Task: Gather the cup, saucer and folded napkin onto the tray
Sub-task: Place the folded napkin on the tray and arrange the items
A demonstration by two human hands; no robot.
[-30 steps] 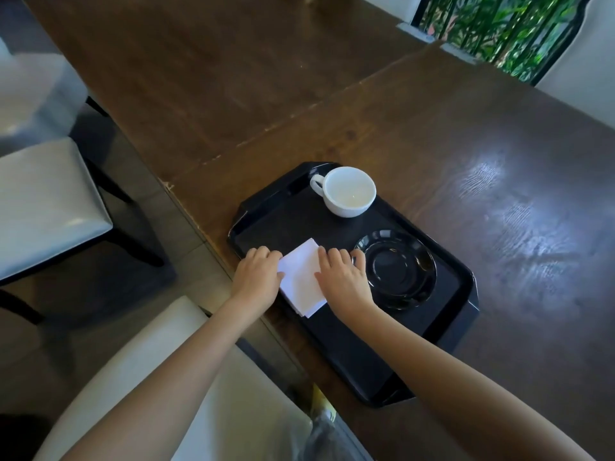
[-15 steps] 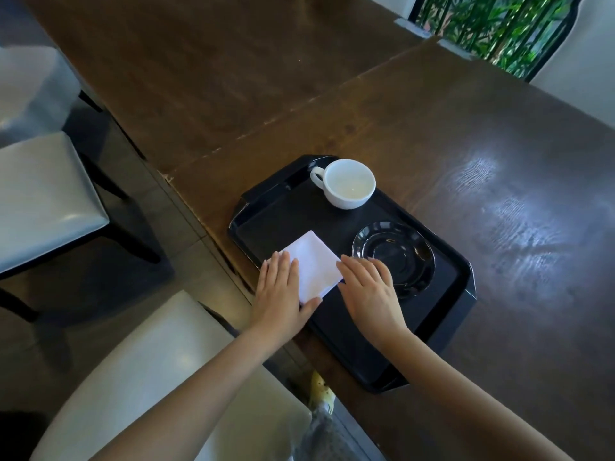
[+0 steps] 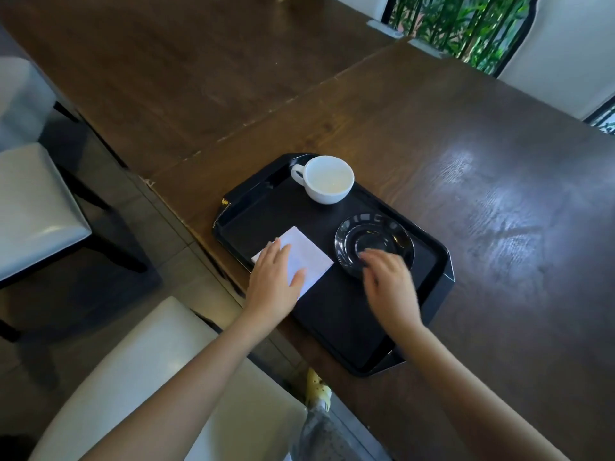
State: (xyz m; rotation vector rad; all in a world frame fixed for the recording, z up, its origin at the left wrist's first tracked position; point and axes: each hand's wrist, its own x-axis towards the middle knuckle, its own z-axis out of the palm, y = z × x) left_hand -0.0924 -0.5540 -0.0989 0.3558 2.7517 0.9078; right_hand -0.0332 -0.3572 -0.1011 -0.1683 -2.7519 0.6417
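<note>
Left hand [image 3: 276, 284] lies flat on the folded napkin [image 3: 299, 257], palm down and fingers spread, pinning it to the black tray [image 3: 332, 311] at centre frame. The napkin's left corner pokes out over the tray's left rim, so it isn't fully aboard. Right hand [image 3: 391, 287] is blurred, fingers loosely apart over the near edge of the dark saucer [image 3: 374, 241], right of centre; whether it touches the saucer, I cannot tell. The white cup [image 3: 327, 179] stands upright at the tray's upper end, handle pointing left, well apart from both hands. All three pieces sit on the tray on the wooden table [image 3: 499, 194], so this looks like final tidying. To do it well: slide the napkin rightward with a flat palm until that corner clears the rim, keeping the fold from fanning.
</note>
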